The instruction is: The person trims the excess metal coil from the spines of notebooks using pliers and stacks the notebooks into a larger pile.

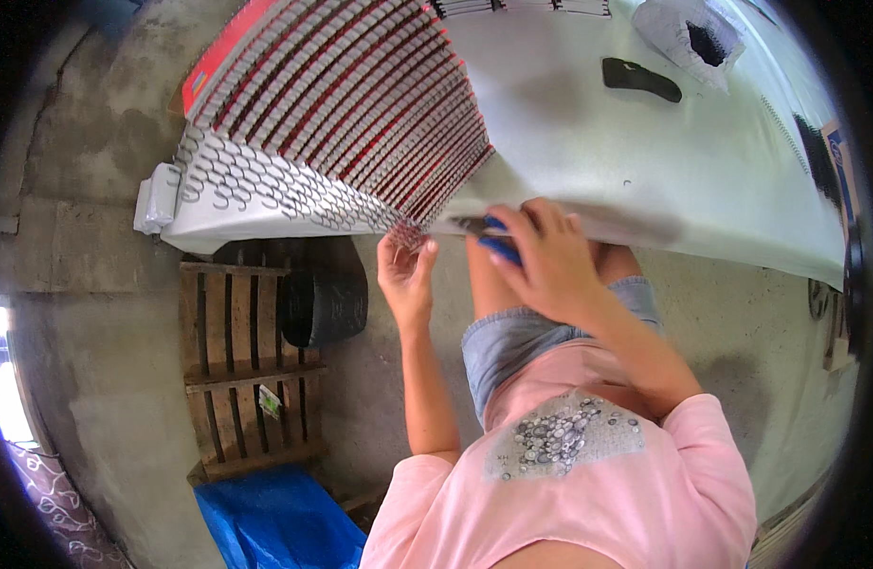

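Note:
A large panel of wire links [346, 104], in grey rows with dark and red strips between them, lies on the left of the white-covered table [550, 142]. Its near part is an open mesh of bent wire hooks [252, 180] along the table's edge. My left hand [406, 280] pinches the mesh at its nearest corner, with thumb and fingers closed on the wire. Just to the right, my right hand [555, 261] grips a pair of pliers with blue handles [499, 248]. The pliers' dark jaws point left, toward that corner, and are slightly blurred.
On the table lie a dark curved flat piece [642, 80], a white bag with black contents [692, 45] and a tiny bent wire [627, 182]. A cardboard box [839, 166] stands at the right edge. Below left are a wooden pallet [252, 372], a black bucket [325, 308] and blue sheeting [275, 520].

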`<state>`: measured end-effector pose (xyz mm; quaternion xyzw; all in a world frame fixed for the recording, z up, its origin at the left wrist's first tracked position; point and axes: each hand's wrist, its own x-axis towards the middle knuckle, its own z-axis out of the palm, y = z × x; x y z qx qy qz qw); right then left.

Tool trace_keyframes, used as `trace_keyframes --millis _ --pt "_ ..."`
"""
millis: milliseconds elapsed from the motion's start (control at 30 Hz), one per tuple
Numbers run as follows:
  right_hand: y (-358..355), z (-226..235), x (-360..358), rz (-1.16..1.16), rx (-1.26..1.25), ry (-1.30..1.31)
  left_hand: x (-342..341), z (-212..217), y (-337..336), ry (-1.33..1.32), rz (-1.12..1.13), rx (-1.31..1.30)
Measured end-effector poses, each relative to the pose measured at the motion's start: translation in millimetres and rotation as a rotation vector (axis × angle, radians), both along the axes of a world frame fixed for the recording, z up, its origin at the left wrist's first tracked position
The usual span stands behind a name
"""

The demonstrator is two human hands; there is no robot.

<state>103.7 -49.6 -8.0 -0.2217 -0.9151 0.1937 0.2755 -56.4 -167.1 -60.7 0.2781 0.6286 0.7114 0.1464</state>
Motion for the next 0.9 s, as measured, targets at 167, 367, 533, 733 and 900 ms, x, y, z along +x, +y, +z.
trace_keyframes --millis 167,367,533,733,900 --pt "-19.4 -12.5 -20.1 -0.021 0.166 -0.125 0.5 -7.0 13.9 0.081 0.172 0.003" --pt "-17.8 -20.9 -31.3 -0.051 0.190 -0.080 16.3 -5.4 32.0 -0.021 0.225 0.150" --pt "-18.7 -16.2 -37.4 -0.115 0.192 -0.065 15.0 -13.4 36.3 0.014 0.252 0.211" --pt "-18.0 -20.6 -44.2 -0.084 0.127 -0.098 14.5 -15.2 35.5 0.053 0.257 0.196" --pt "-12.7 -27.7 -45.4 -0.024 0.073 -0.062 13.7 -14.6 33.5 0.033 0.263 0.179"
